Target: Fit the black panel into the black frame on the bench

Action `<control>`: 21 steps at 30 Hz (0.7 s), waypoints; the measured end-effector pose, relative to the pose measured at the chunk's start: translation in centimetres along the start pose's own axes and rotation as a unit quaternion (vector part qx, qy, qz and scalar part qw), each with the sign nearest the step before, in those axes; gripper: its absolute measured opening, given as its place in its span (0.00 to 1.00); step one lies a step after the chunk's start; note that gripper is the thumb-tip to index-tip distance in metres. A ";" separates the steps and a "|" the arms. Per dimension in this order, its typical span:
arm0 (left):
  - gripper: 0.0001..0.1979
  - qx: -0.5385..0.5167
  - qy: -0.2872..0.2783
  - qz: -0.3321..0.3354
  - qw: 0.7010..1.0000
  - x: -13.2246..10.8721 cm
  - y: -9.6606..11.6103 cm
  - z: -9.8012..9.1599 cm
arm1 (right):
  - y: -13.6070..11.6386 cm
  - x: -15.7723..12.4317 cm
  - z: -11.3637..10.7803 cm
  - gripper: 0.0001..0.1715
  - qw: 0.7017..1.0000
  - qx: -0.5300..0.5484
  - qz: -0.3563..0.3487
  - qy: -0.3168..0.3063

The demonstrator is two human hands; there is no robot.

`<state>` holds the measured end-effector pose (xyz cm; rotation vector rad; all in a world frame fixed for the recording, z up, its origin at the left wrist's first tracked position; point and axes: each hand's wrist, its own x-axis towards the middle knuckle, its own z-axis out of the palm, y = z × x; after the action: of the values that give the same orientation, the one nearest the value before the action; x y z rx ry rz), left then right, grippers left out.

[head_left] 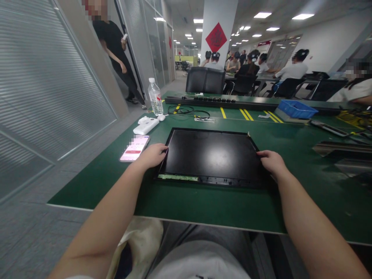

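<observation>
A black flat display panel (210, 155) lies face up on the green table (203, 205) in front of me, with a thin green circuit strip along its near edge. My left hand (153, 155) is closed on the panel's left edge, fingers curled over it. My right hand (271, 162) grips the panel's right edge the same way. Both forearms reach in from the bottom of the view.
A phone (135, 148) with a lit screen lies left of the panel, beside a white device (146, 126) and a water bottle (155, 97). Cables (192, 112) lie behind. A blue bin (296, 109) and metal parts (340, 149) are at right. People sit at the back; one stands left.
</observation>
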<state>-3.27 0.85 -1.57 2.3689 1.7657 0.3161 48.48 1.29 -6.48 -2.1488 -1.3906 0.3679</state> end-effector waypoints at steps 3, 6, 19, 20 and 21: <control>0.25 0.000 -0.004 0.002 1.000 0.0 0.2 -0.1 | 0.1 0.0 0.2 0.28 0.999 0.038 0.006 -0.007; 0.26 0.003 -0.007 0.006 1.000 -0.1 0.3 -0.2 | 0.4 0.1 0.4 0.26 0.998 0.061 0.004 -0.008; 0.25 -0.010 -0.004 0.007 1.000 -0.2 0.5 -0.3 | 0.1 0.2 0.5 0.27 0.998 0.064 0.022 -0.005; 0.25 -0.012 -0.002 0.007 1.000 -0.2 0.5 -0.3 | 0.0 0.2 0.5 0.26 0.998 0.059 0.017 -0.004; 0.25 -0.011 0.000 0.008 1.000 -0.2 0.5 -0.3 | 0.0 0.1 0.5 0.26 0.998 0.054 0.012 -0.001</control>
<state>-2.92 0.53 -1.21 2.3677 1.7358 0.3365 48.27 1.58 -6.90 -2.0802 -1.3159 0.4450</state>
